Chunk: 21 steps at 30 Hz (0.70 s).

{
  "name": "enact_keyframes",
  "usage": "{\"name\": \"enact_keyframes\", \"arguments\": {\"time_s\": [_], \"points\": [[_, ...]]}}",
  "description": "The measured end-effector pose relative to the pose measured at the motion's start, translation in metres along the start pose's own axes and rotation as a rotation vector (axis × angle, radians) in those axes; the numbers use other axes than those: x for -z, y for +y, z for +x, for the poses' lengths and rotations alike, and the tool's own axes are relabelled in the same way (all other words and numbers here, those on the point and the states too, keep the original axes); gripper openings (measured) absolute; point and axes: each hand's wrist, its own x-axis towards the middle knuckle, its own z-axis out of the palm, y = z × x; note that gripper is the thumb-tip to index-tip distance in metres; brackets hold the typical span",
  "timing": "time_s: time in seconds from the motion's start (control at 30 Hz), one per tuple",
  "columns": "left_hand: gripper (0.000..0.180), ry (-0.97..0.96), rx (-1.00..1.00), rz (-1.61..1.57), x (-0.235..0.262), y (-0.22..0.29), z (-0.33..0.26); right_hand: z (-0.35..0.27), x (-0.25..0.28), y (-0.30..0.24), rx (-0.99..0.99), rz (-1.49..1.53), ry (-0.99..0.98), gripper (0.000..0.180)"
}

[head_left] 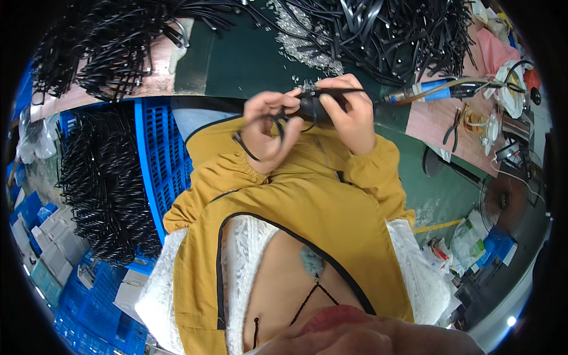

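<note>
Both hands are raised over my lap at the near edge of the dark green work mat (231, 65). My right hand (352, 115) pinches a thin black strap (346, 90) between thumb and fingers. On the other side, my left hand (266, 127) has its fingers curled round the looped part of the same strap, and a tail of it hangs down past the wrist. The left fingers are slightly blurred. Just beyond the hands, small clear pieces (307, 47) are heaped on the mat.
Black straps (402, 35) pile up at the back right, more (118, 59) at the back left. A blue crate (160, 154) stands left, beside bundled straps (100, 183). At right lie a blue-handled tool with a hose (435, 92) and black pliers (452, 127). A fan (503, 198) stands lower right.
</note>
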Motion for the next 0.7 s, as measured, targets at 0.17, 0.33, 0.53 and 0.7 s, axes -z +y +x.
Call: {"name": "enact_keyframes", "arguments": {"time_s": [0.17,0.33,0.53,0.7], "points": [[0.027,0.241,0.303,-0.263,0.027,0.028,0.034,0.057,0.008,-0.005,0.317,-0.232,-0.054,0.034],[0.024,0.164,0.414,-0.213,0.038,0.030,0.045,0.129,-0.023,0.013,0.500,-0.821,-0.023,0.016],[0.055,0.137,0.429,-0.086,0.040,0.028,0.047,0.106,0.018,-0.045,0.396,-0.458,0.183,0.013],[0.066,0.151,0.453,-0.047,0.039,0.029,0.051,0.041,0.070,-0.083,0.137,-0.093,-0.031,0.019]]}}
